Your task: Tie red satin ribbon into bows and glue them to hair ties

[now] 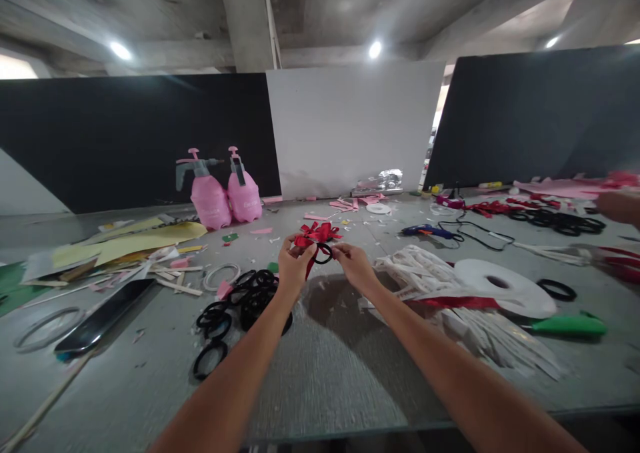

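Note:
In the middle of the head view, a black hair tie [324, 255] is held up above the table. A red ribbon bow [318, 233] is right behind and above it, touching or nearly so. My left hand [295, 261] is closed, pinching the hair tie's left side together with the red ribbon. From the right, my right hand [354, 265] pinches at the hair tie's other edge with its fingertips; the exact contact is small. Beside my left forearm lies a pile of black hair ties [253, 299].
Two pink spray bottles [213, 203] stand behind on the left. A phone [106, 318] lies left. To the right are white strips [417, 269], a white ribbon roll [475, 281], a green-handled tool [570, 325] and a blue glue gun [431, 232]. Another person's hand [617, 207] shows far right.

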Demonstrator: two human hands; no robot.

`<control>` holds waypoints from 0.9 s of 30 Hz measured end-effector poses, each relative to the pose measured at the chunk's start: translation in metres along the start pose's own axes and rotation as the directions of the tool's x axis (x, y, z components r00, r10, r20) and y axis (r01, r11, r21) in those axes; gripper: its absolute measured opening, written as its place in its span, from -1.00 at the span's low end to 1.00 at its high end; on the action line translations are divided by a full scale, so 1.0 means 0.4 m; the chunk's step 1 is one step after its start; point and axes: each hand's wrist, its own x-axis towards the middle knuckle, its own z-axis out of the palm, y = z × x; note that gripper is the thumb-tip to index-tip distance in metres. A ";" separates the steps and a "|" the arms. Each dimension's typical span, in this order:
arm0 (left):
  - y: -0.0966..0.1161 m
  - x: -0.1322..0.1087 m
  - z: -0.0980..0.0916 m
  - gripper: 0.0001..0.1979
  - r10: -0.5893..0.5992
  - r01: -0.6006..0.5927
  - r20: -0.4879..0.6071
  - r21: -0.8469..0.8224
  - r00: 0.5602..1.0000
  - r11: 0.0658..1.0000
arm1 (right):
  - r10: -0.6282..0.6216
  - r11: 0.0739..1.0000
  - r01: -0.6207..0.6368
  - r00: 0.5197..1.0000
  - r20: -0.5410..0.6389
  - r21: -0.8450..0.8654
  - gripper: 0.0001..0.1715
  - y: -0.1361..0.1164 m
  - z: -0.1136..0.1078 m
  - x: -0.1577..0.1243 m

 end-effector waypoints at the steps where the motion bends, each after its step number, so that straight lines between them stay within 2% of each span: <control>1: 0.001 0.000 0.000 -0.51 -0.005 0.005 -0.007 0.003 1.000 1.000 | -0.043 0.996 0.038 0.998 -0.051 -0.084 -0.65 -0.005 -0.007 -0.002; 4: 0.008 -0.007 0.004 -0.52 -0.001 0.003 -0.041 0.056 0.999 0.998 | -0.280 0.946 0.239 0.942 -0.186 -0.219 -0.71 -0.032 -0.023 -0.016; 6: 0.011 -0.014 0.008 -0.53 -0.009 0.013 -0.049 0.086 0.999 0.996 | -0.405 0.902 0.372 0.905 -0.133 -0.218 -0.73 -0.050 -0.021 -0.025; 9: 0.009 -0.018 0.012 -0.55 -0.014 0.015 -0.012 0.100 1.000 0.995 | -0.424 0.892 0.413 0.906 -0.021 -0.181 -0.74 -0.058 -0.003 -0.032; 14: 0.001 -0.022 0.012 -0.61 0.098 -0.116 0.171 0.102 0.980 0.988 | -0.273 0.960 0.272 0.962 -0.004 -0.063 -0.58 -0.036 0.012 -0.018; 17: 0.012 -0.036 0.014 -0.51 0.178 -0.252 0.283 0.248 0.942 0.935 | -0.123 0.988 0.124 0.992 -0.019 0.091 -0.59 -0.022 0.004 -0.003; 18: 0.019 -0.042 0.015 -0.51 0.209 -0.299 0.295 0.303 0.932 0.905 | -0.076 0.986 0.079 0.997 -0.021 0.149 -0.60 -0.018 0.002 0.001; 20: 0.031 -0.048 0.014 -0.57 0.283 -0.361 0.246 0.381 0.927 0.851 | 0.002 0.963 -0.001 1.000 -0.002 0.270 -0.59 -0.014 0.002 0.005; 22: 0.039 -0.045 0.011 -0.67 0.328 -0.356 0.139 0.425 0.934 0.833 | 0.060 0.928 -0.073 0.997 0.048 0.366 -0.58 -0.014 0.007 0.003; 24: 0.041 -0.034 0.005 -0.75 0.293 -0.294 0.073 0.441 0.953 0.848 | 0.114 0.902 -0.141 0.989 0.091 0.409 -0.56 -0.018 0.012 -0.003; 27: 0.031 -0.013 -0.002 -0.74 0.122 -0.178 0.161 0.403 0.979 0.898 | 0.146 0.884 -0.187 0.981 0.128 0.427 -0.54 -0.025 0.016 -0.012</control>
